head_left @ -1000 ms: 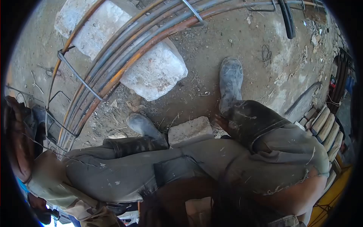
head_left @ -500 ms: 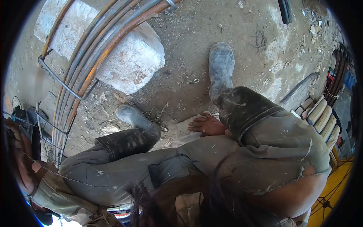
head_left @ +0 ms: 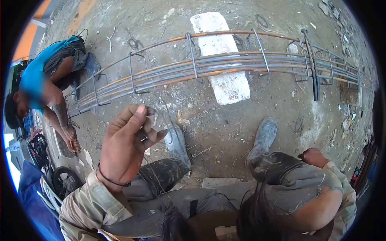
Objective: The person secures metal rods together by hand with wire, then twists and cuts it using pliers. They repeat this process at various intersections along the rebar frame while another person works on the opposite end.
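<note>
My left hand (head_left: 124, 136) is raised in front of my left knee. Its thumb and forefinger pinch a thin tie wire (head_left: 170, 120) that loops out to the right and down; the other fingers are half curled. My right hand (head_left: 314, 157) is low beside my right knee, fingers curled in. A small dark spot shows at its fingertips, but what it holds, if anything, is hidden. Ahead of both hands lies a long rebar cage (head_left: 161, 75) of rusty bars and square stirrups, resting across a white stone block (head_left: 229, 86).
A co-worker (head_left: 38, 82) in a blue shirt crouches at the cage's left end, hands (head_left: 71, 138) low around something red. A dark two-legged metal tool (head_left: 315, 84) lies across the cage at right. A flat slab (head_left: 220, 182) is between my boots. Rubble (head_left: 331, 10) lies at upper right.
My view has swung up and left, bringing the whole cage and the co-worker into sight. My right hand has left the slab between my legs; my left hand has come forward with the wire.
</note>
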